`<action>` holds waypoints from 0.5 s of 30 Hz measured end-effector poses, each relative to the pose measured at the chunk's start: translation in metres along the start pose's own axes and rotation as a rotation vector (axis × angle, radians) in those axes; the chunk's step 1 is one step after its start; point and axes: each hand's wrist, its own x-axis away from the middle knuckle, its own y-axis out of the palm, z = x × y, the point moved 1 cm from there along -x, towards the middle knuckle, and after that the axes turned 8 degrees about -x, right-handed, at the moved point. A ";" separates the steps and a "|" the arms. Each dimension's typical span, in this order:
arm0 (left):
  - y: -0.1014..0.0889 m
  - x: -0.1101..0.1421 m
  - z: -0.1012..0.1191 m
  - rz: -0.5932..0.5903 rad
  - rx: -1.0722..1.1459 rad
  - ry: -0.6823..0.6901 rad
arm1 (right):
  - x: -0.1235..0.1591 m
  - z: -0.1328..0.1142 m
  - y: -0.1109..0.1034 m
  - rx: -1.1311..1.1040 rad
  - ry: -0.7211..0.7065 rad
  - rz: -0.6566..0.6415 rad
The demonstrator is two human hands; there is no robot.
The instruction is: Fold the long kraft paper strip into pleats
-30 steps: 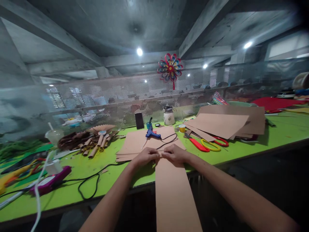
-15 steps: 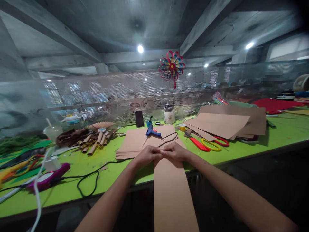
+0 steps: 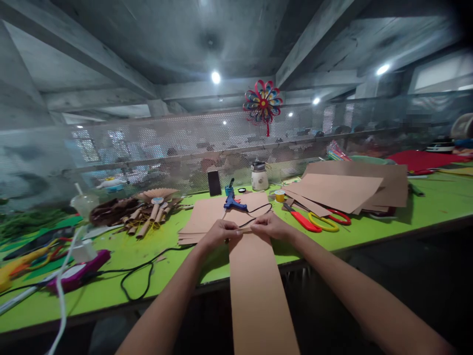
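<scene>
A long strip of brown kraft paper [image 3: 258,291] runs from the table edge down toward me, its far end turned over in a narrow fold. My left hand [image 3: 221,233] pinches the left corner of that folded end. At the right corner, my right hand [image 3: 271,227] is closed on the same edge, a short gap between the two hands. Just beyond them a blue hot glue gun [image 3: 234,202] lies on a stack of brown paper sheets [image 3: 203,217], its black cord curling to the right.
Red-and-yellow-handled scissors [image 3: 306,220] and a yellow tape roll [image 3: 279,196] lie right of the stack. Larger brown sheets [image 3: 343,190] pile up farther right. Paper rolls [image 3: 148,222], a purple power strip [image 3: 79,271] and cables occupy the left. A bottle [image 3: 259,178] stands behind.
My hands have moved apart along the paper's far end, the left one shifting left. The folded edge now shows between them, and the strip has swung slightly left.
</scene>
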 end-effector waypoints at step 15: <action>0.010 0.004 0.010 -0.065 -0.084 0.095 | 0.001 -0.004 -0.001 -0.294 0.029 0.137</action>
